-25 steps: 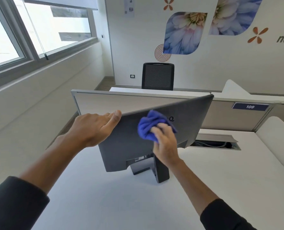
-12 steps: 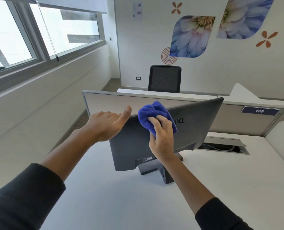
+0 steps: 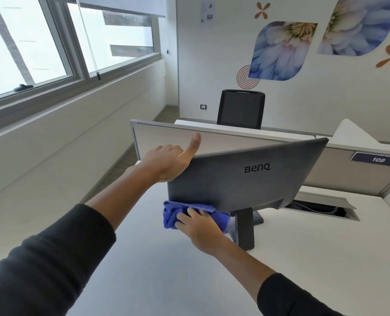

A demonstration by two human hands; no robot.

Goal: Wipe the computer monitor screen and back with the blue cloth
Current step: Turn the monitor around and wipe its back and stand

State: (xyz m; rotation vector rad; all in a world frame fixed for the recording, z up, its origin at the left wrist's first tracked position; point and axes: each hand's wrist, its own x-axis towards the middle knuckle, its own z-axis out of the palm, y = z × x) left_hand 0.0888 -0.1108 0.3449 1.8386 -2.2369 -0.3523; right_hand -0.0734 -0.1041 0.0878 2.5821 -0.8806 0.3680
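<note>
A grey monitor stands on the white desk with its back toward me, tilted, on a dark stand. Its screen side is hidden. My left hand grips the monitor's upper left corner, thumb raised along the top edge. My right hand presses a bunched blue cloth against the lower left edge of the monitor's back, just left of the stand.
A low grey partition runs behind the monitor, with a label reading 109 at the right. An open cable hatch lies in the desk to the right. A black chair stands beyond. Windows line the left wall.
My right hand has carried the cloth down from the monitor's top edge to its lower left edge. My left hand has kept its hold on the corner, thumb now raised higher.
</note>
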